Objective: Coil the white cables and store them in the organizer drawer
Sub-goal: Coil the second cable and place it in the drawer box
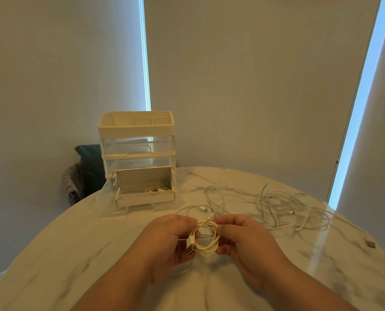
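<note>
Nearest, above the round marble-patterned table (74,254), the left hand (171,239) curls round the plug side of a small coiled white cable (207,242), while the right hand (238,239) pinches the coil's opposite side. To finish well, I judge the short tail should be tucked through the loops so they hold during the carry. Farther right, tangled loose white cables (288,212) sprawl on the table. Far left, the clear plastic organizer (137,144) has its bottom drawer (106,205) pulled out, with one stored cable (156,190) lying in an open cardboard box (142,178).
</note>
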The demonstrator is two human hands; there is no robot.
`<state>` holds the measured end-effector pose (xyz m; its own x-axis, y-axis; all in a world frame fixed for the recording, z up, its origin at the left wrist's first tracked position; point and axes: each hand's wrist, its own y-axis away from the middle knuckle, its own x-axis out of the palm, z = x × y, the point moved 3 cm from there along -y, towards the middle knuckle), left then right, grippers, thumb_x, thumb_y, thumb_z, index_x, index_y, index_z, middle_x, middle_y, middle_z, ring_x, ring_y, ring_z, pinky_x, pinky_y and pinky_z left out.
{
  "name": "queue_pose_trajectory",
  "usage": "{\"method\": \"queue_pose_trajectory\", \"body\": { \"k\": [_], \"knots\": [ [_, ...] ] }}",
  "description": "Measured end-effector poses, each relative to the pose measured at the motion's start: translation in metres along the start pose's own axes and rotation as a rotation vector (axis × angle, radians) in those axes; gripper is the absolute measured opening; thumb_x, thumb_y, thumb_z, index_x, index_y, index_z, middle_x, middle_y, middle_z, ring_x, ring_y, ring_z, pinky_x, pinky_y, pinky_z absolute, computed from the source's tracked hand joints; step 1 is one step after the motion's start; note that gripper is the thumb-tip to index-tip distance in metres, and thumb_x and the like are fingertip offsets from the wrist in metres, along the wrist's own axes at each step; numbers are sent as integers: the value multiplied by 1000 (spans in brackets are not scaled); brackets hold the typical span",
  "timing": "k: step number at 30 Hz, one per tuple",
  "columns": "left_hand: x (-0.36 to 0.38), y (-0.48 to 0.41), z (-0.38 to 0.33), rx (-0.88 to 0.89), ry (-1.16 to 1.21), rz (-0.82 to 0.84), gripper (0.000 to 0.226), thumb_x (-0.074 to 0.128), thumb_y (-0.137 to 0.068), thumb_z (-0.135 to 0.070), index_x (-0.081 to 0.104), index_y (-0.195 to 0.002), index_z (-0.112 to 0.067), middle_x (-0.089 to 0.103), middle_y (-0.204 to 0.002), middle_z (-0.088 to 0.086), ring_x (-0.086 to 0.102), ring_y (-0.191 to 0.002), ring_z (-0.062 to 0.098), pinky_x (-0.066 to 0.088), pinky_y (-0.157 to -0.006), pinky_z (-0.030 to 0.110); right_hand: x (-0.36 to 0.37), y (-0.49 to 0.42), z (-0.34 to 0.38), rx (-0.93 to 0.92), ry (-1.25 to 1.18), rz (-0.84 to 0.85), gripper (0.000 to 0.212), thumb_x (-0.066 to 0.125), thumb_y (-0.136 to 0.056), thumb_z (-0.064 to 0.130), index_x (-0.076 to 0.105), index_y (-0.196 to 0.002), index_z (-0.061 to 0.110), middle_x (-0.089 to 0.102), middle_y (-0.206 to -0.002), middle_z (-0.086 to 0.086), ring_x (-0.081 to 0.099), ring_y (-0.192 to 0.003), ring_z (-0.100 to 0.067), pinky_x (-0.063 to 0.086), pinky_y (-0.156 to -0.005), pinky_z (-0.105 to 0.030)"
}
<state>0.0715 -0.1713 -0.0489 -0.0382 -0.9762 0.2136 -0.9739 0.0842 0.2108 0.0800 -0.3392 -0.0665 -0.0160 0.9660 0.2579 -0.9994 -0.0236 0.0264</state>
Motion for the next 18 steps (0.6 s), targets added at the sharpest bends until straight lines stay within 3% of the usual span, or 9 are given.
{"method": "queue_pose_trajectory", "body": {
  "k": [8, 13, 18],
  "knots": [
    [-9, -1, -6, 3, -63, 0, 17, 64, -89, -4, 68, -102, 6, 65, -75, 14, 59, -59, 18, 52, -53, 28, 13, 3, -1, -9, -71, 27, 12, 63, -87, -7, 65, -99, -7, 70, -80, -20, 61, -61, -21, 49, -50, -29],
    [-20, -1, -15, 19, -38, -89, 17, 62, -90, -2, 66, -102, 8, 65, -71, 13, 58, -55, 17, 52, -49, 25, 17, 3, 0, -46, -137, 7, 10, 64, -89, 0, 69, -98, -3, 70, -83, -18, 65, -64, -22, 52, -56, -33],
    [-48, -8, -40, 43, 25, -260, 10, 66, -89, -4, 70, -92, 4, 65, -82, 18, 61, -67, 19, 55, -55, 28, 16, 0, -5, -40, -4, -13, 10, 66, -87, -5, 70, -96, -1, 68, -72, -18, 64, -62, -24, 53, -53, -34]
  ]
}}
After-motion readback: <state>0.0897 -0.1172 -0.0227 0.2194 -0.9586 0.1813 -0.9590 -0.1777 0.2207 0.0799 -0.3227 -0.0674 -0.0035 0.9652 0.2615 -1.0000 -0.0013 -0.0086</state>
